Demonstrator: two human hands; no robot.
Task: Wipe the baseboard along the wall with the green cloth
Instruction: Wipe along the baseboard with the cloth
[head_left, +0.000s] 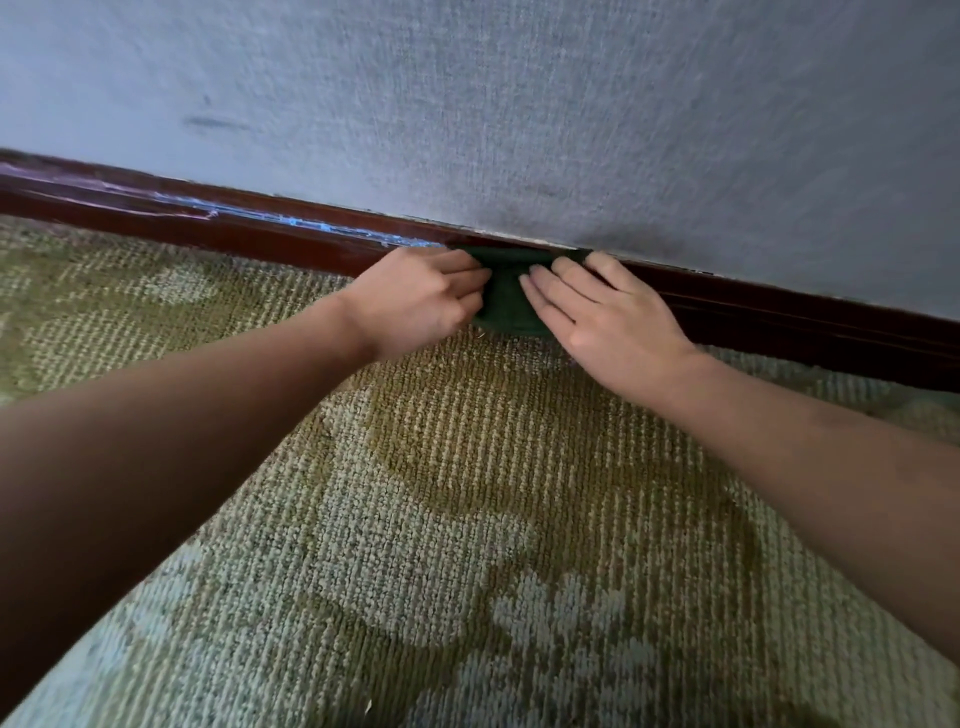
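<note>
against the far baseboard (260, 236), pinning the green cloth (506, 296) for firm contact, with left hand (421, 299) curled on it, right hand (608, 312) flat.

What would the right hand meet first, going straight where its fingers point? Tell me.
The right hand rests on the green cloth; straight on, it probably meets the left hand, else the baseboard; depth is unclear.

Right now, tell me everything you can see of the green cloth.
The green cloth is dark green, soft-looking, mostly hidden; only a middle patch shows. It lies against the dark brown baseboard, from its top edge down to the carpet. The left hand grips its left side with curled fingers; the right hand presses flat fingers on its right side.
</note>
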